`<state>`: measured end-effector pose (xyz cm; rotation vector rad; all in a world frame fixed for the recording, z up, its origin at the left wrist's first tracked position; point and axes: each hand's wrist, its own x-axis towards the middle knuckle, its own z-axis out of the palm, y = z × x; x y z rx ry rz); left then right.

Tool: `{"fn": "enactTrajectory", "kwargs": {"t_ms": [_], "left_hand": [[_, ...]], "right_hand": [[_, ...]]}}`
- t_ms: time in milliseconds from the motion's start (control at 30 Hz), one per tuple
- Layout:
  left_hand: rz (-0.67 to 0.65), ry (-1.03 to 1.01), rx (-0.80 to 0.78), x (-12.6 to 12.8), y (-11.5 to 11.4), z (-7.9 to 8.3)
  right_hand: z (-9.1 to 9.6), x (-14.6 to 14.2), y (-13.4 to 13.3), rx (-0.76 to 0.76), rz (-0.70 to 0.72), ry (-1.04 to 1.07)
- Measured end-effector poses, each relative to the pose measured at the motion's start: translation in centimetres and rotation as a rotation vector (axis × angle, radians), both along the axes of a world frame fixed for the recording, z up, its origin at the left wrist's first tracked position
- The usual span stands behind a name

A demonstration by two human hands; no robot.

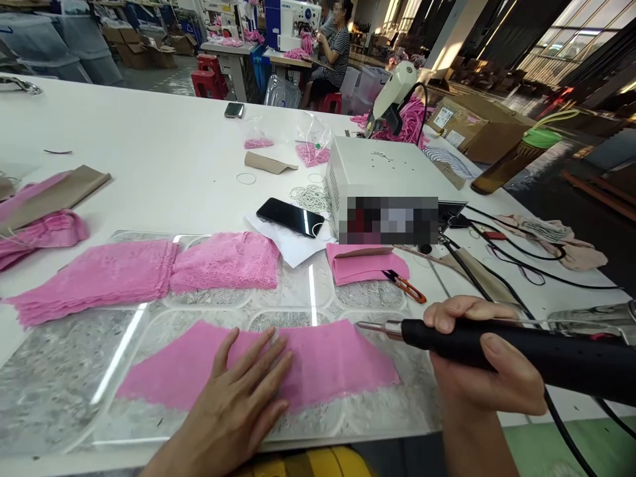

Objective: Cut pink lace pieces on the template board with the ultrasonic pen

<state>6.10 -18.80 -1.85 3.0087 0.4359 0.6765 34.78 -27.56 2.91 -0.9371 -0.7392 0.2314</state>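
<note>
My left hand (246, 384) lies flat, fingers spread, on a pink fabric piece (318, 358). That piece is spread over a clear plastic mat (54, 377) with rounded panels. In my right hand (491, 371) is a thick black corded handpiece (462, 339), my fingers wrapped round it. Its pointed metal tip (372, 327) is at the upper right edge of the fabric; I cannot tell whether they touch. Beyond my left hand lie two stacks of pink fabric, a flat one (109, 271) and a lacy one (228, 262). Orange thread snips (405, 285) rest beside a folded pink piece (368, 265).
A pale metal box (392, 165) stands at the back right, black cables (536, 258) running beside it. Nearer lies a black phone (289, 217). A bottle (517, 159) and a carton (477, 126) are at the right edge. Far back, a person (338, 59) sits at a sewing machine (293, 26).
</note>
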Motion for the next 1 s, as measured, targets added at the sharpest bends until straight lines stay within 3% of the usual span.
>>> {"fn": "enactTrajectory", "kwargs": {"t_ms": [467,1000], "left_hand": [[-0.013,0.038,0.019,0.1,0.3,0.4],[-0.014,0.015,-0.012,-0.3,0.3,0.0]], "right_hand": [[-0.2,0.1,-1.2,-0.034,0.059,-0.026],[0.3,0.1,-2.1,-0.069,-0.011,-0.059]]}}
